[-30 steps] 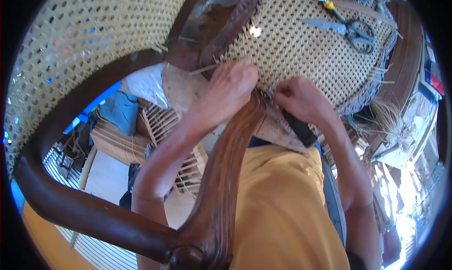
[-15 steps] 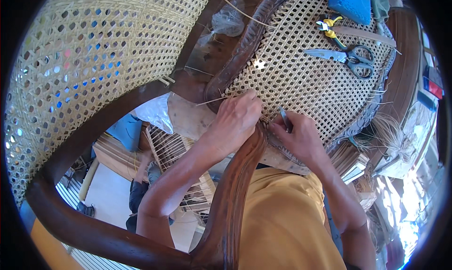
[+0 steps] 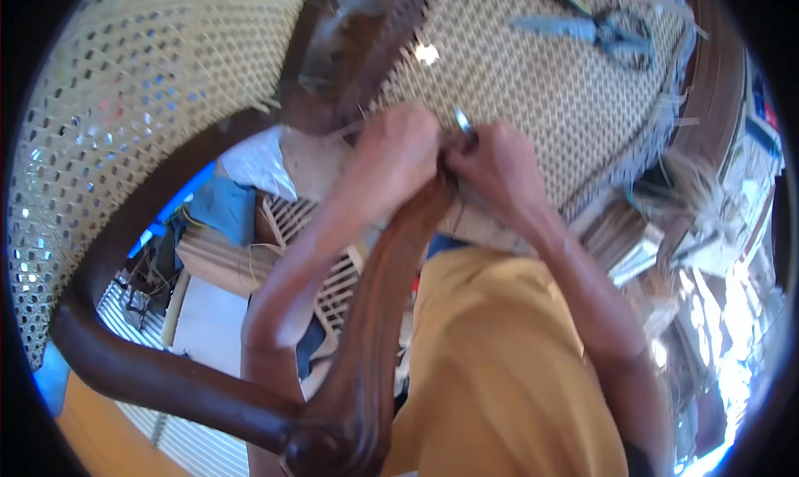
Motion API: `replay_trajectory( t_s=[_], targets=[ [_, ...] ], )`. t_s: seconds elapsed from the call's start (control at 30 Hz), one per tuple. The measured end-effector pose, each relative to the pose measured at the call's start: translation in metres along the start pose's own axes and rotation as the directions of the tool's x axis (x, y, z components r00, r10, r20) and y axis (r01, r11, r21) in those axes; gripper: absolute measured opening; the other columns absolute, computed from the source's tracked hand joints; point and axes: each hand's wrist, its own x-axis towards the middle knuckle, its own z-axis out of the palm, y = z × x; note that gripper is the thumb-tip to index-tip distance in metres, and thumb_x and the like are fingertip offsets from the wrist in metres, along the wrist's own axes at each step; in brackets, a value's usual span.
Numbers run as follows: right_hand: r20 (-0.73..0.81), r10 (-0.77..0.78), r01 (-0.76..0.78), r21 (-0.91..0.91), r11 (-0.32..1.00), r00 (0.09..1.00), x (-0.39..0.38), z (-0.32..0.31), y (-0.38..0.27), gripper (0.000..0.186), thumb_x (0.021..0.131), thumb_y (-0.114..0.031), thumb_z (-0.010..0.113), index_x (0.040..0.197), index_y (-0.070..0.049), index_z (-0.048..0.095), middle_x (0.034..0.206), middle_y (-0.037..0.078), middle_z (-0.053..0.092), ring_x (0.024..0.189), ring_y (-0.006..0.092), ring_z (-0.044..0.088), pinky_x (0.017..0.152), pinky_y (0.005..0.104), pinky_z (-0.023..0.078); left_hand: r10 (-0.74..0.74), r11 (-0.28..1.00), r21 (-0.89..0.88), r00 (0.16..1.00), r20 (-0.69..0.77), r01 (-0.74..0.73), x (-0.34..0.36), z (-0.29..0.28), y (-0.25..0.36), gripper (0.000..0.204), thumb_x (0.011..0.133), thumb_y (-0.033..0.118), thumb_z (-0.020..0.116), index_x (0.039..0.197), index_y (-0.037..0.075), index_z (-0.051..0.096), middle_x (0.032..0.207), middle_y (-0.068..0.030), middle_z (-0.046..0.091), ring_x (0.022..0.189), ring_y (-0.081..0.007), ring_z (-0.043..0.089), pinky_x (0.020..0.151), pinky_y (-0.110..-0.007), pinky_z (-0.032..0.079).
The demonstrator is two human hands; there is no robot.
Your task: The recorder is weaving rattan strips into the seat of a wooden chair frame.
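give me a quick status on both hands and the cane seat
Left hand and right hand together at the woven cane seat edge. Thin metal tool at the right fingers. Dark wooden chair frame crosses below. Scissors idle on the seat.

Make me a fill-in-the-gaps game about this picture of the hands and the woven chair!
1. Both hands, the left hand and the right hand, work at the edge of the woven ____ seat.
2. The chair frame is made of dark ____.
3. A pair of ____ lies on the woven seat near the top.
4. The person's shirt is ____.

Missing words: cane; wood; scissors; yellow
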Motion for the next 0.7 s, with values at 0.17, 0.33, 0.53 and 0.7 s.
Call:
replay_trajectory(
  t_s=[0.17,0.33,0.53,0.7],
  targets=[
    [0.004,-0.049,0.049,0.086,0.995,0.999,-0.005,-0.012,0.01,0.018,0.072,-0.016,0.068,0.076,0.002,0.067,0.064,0.016,0.064,0.057,0.0221,0.064,0.061,0.0357,0.051,-0.181,0.968,-0.153,0.977,0.108,0.196,-0.01,-0.031,0.017,0.016,0.08,0.014,0.063,0.084,-0.001,0.068,0.084,-0.0221,0.065,0.085,-0.0394,0.064,0.077,-0.046,0.05],
    [-0.075,-0.079,0.084,0.07,0.994,0.994,-0.017,-0.032,0.021,0.015,0.073,-0.011,0.067,0.072,0.004,0.063,0.061,0.013,0.062,0.055,0.0163,0.061,0.06,0.031,0.051,-0.349,0.925,-0.101,0.923,0.159,0.367,-0.01,-0.037,0.028,0.02,0.078,0.016,0.062,0.087,0.001,0.071,0.085,-0.0226,0.067,0.086,-0.038,0.065,0.08,-0.043,0.051],
    [-0.098,-0.175,0.182,0.073,0.981,0.98,-0.018,-0.027,0.033,0.015,0.074,-0.012,0.065,0.072,0.003,0.061,0.06,0.013,0.06,0.052,0.0168,0.058,0.058,0.032,0.049,-0.361,0.932,0.003,0.925,0.12,0.364,-0.016,-0.029,0.017,0.02,0.078,0.02,0.063,0.088,0.004,0.071,0.086,-0.0194,0.068,0.087,-0.036,0.066,0.079,-0.042,0.051],
    [-0.113,-0.111,0.118,0.058,0.991,0.987,-0.023,-0.036,0.032,0.014,0.075,-0.012,0.065,0.074,0.001,0.06,0.059,0.011,0.058,0.052,0.0152,0.056,0.056,0.0311,0.048,-0.178,0.978,-0.12,0.983,-0.04,0.172,-0.016,-0.023,0.017,0.022,0.079,0.024,0.066,0.09,0.006,0.071,0.087,-0.0147,0.067,0.088,-0.0315,0.065,0.078,-0.04,0.049]
  ],
)
